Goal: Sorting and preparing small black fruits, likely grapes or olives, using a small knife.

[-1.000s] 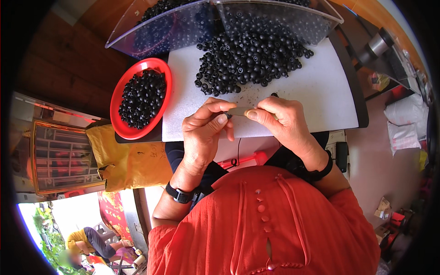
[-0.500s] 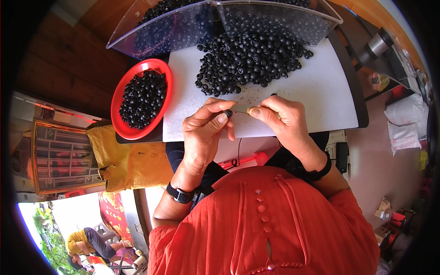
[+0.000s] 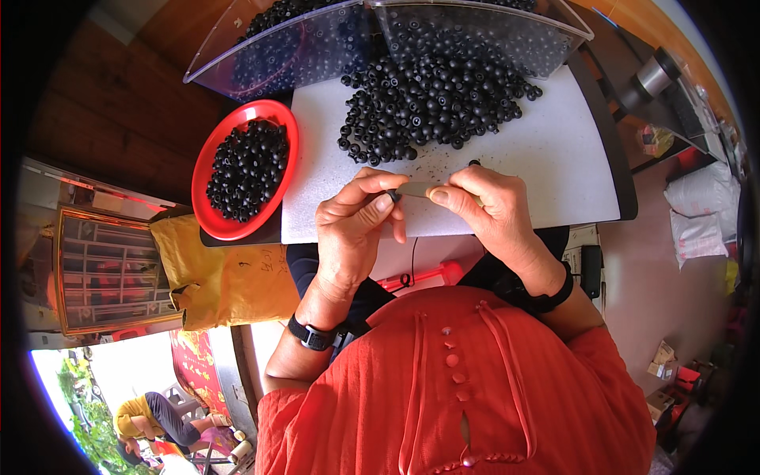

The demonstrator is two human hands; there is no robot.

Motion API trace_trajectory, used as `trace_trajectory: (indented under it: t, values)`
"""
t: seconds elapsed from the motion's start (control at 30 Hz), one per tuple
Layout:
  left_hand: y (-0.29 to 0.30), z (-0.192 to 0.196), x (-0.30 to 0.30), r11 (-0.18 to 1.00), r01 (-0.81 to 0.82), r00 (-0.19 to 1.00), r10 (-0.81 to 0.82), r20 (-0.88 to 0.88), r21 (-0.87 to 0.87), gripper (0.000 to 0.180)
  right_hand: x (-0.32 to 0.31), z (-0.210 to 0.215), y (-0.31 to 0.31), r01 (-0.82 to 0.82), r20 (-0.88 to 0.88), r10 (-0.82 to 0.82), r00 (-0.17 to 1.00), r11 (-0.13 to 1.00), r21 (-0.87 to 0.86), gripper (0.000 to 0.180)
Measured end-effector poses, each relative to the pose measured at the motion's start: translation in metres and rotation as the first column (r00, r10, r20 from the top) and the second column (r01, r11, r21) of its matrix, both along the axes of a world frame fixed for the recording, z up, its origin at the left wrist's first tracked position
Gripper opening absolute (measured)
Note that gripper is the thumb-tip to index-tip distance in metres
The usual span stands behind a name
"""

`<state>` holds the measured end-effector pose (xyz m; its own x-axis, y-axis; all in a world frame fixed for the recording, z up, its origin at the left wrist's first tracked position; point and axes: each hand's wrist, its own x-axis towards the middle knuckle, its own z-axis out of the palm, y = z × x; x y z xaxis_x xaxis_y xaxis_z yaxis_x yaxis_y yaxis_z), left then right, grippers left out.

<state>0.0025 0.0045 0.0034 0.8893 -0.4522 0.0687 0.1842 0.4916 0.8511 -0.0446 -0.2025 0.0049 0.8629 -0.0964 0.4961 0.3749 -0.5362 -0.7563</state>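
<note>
Between the thumb and fingers of my left hand (image 3: 347,222) is pinched a small round black part (image 3: 393,195). My right hand (image 3: 500,212) grips a thin knife whose flat metal blade (image 3: 413,189) points left and reaches the black part. Most of the knife's handle is hidden in the fist; a dark tip (image 3: 474,163) shows beyond the knuckles, and I cannot tell whether it belongs to the knife. Both hands hover over the near edge of a white foam mat (image 3: 570,178). Beyond them lies a heap of similar black parts (image 3: 435,103).
A red plate (image 3: 203,174) with many black parts stands left of the mat. Clear plastic bins (image 3: 309,51) holding more parts are at the back. Dark crumbs dot the mat. A yellow sack (image 3: 229,277) is at the left, white bags (image 3: 701,210) at the right. Another person (image 3: 150,419) sits far off, lower left.
The knife has turned in my right hand, so its blade now shows its broad face instead of a thin edge. My left hand stays almost still.
</note>
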Motion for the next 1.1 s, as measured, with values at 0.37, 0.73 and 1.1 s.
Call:
trace_trajectory:
  t: [0.37,0.73,1.1]
  values:
    - [0.002,0.001,-0.003,0.999,-0.027,1.000,0.027,0.009,0.043,0.021,0.000,-0.002,0.000,-0.043,0.059,0.046,0.997,0.998,-0.044,0.025]
    - [0.088,0.059,0.041,0.727,-0.518,0.808,0.243,0.537,0.451,0.029,-0.025,0.016,-0.045,0.112,0.164,-0.156,0.974,0.961,0.254,0.023]
    - [-0.013,0.041,0.037,0.523,-0.611,0.572,-0.228,0.788,0.595,0.013,-0.032,0.003,-0.066,0.151,0.225,-0.229,0.947,0.937,0.315,0.020]
